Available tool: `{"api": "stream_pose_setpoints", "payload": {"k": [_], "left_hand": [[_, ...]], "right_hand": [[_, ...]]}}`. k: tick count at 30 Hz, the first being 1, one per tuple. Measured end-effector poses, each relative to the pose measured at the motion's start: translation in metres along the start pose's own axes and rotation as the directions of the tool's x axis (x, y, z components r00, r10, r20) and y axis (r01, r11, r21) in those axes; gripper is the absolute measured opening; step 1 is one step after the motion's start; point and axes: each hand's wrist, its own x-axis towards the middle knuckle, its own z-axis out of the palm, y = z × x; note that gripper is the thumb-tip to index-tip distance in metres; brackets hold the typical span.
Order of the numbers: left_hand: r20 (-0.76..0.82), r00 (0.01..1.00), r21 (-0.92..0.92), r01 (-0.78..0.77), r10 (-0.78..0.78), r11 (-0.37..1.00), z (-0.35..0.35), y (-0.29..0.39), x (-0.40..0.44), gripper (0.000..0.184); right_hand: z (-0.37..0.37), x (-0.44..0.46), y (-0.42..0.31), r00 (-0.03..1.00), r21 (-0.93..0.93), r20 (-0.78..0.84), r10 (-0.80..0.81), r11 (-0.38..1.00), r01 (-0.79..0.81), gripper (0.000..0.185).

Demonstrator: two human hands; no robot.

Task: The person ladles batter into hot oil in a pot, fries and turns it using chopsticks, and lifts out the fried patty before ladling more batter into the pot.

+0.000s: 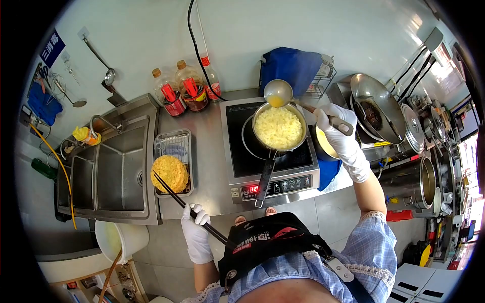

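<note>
Low in the frame, left of centre, my gloved left hand (pixel 197 227) is closed round long chopsticks (pixel 220 234), tips over a yellow fried cake (pixel 168 174) on a rack tray (pixel 174 139). Mid-frame, a pan (pixel 265 177) of yellow food (pixel 279 129) sits on the cooker (pixel 238 164). Right of it, my gloved right hand (pixel 338 132) grips a ladle (pixel 277 90), its bowl above the pan's far rim. Bottles (pixel 192 90) stand upper left.
</note>
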Motion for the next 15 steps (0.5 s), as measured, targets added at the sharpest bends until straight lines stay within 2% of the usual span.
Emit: {"api": "stream_pose_setpoints", "payload": {"k": [2, 9, 11, 15], "left_hand": [[0.001, 1.000, 0.000, 0.001, -0.001, 1.000, -0.001, 0.000, 0.000, 0.023], [-0.001, 1.000, -0.030, 0.015, -0.015, 0.999, 0.001, 0.001, -0.001, 0.025], [-0.002, 1.000, -0.025, 0.016, -0.017, 1.000, 0.000, 0.001, -0.001, 0.025], [-0.007, 1.000, -0.026, 0.017, -0.018, 1.000, 0.001, 0.000, -0.001, 0.025]], "right_hand": [[0.001, 0.001, 0.000, 0.998, -0.041, 0.000, -0.057, 0.998, 0.057, 0.009], [0.002, 0.001, 0.005, 0.996, -0.034, -0.008, -0.092, 0.995, 0.091, 0.006], [0.003, 0.001, 0.009, 0.982, -0.137, 0.025, -0.185, 0.973, 0.187, 0.006], [0.003, 0.002, 0.010, 0.965, -0.149, 0.032, -0.259, 0.954, 0.261, 0.007]]}}
